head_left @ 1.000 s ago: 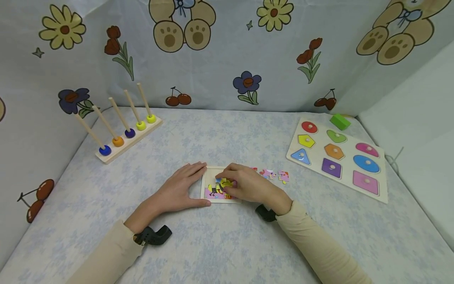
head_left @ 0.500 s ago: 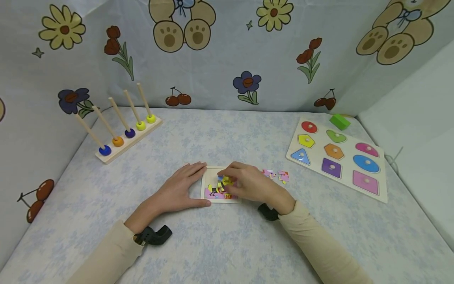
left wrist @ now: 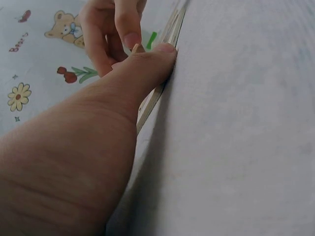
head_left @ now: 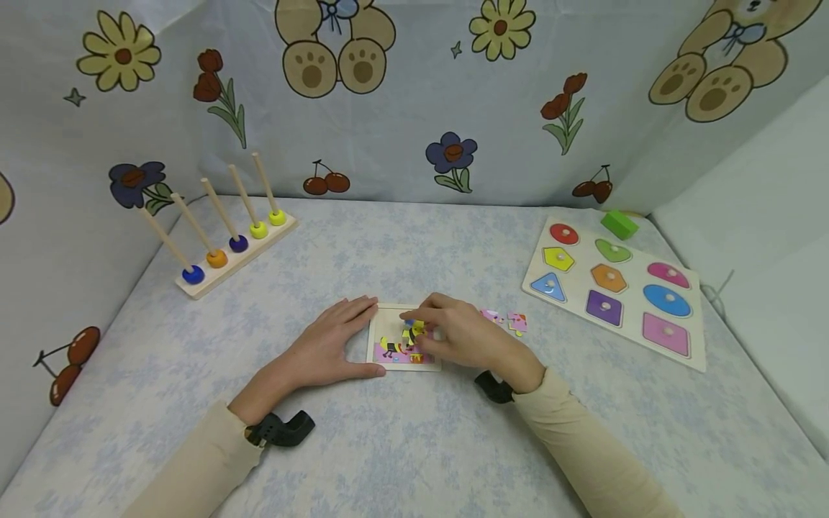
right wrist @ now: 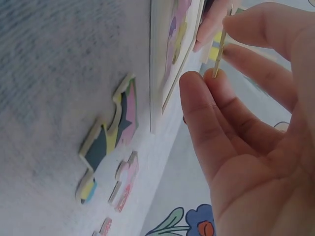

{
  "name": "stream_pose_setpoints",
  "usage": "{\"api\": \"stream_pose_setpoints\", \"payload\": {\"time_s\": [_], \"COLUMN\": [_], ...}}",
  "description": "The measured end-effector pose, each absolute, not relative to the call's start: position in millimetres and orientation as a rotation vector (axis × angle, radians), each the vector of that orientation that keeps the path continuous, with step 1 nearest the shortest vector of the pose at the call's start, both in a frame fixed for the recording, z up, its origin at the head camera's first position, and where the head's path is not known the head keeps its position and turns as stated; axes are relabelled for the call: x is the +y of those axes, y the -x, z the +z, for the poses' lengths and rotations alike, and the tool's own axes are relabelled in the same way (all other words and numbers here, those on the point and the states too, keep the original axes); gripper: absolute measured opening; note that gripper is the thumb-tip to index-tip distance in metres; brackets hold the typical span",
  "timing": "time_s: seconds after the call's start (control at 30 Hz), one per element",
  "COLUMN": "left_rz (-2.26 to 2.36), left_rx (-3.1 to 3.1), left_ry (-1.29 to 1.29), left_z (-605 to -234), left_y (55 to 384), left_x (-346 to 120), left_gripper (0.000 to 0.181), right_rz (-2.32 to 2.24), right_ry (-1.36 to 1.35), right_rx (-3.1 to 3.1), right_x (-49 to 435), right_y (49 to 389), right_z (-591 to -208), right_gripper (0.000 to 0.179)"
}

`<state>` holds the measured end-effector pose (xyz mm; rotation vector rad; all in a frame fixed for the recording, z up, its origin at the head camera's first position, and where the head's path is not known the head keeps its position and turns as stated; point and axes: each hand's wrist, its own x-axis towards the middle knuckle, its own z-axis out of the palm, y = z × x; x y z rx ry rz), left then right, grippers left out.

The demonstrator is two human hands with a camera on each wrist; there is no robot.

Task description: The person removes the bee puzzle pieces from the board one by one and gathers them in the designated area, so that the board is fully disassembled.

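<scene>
A square wooden puzzle tray lies on the table, with pink pieces bearing parts of a yellow-and-black picture in its lower part. My left hand rests against its left side, fingers stretched to the upper corner and thumb along the near edge. Over the tray's right part, my right hand pinches a yellow, black and blue puzzle piece. In the right wrist view that thin puzzle piece stands edge-on between thumb and fingers, apart from the tray. The right hand hides the tray's right side.
Loose pink puzzle pieces lie right of the tray; a larger dark-and-pink piece shows in the right wrist view. A peg stand with rings is at back left. A knobbed shape board and green block are at back right.
My right hand has shifted slightly right over the tray, the pinched puzzle piece moving and tilting with it. The left hand stays in place on the tray.
</scene>
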<state>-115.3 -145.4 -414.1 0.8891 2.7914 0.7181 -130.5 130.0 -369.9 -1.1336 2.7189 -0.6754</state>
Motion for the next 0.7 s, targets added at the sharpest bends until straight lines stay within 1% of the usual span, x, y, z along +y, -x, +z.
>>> {"api": "stream_pose_setpoints", "payload": {"time_s": [0.27,0.7], "left_rz": [0.713,0.713], "left_rx": [2.799,2.791], "left_ry": [-0.886,-0.870], "left_z": [-415,-414], "left_y": [115,115], "left_x": [-146,-145], "left_gripper": [0.110,0.110], "right_rz": [-0.671,-0.719], "right_ry": [1.113,1.055], "right_rx": [2.732,2.782], "right_x": [135,156], "right_y": [128,123], "right_z": [-367,-363], "right_gripper": [0.034,0.033]}}
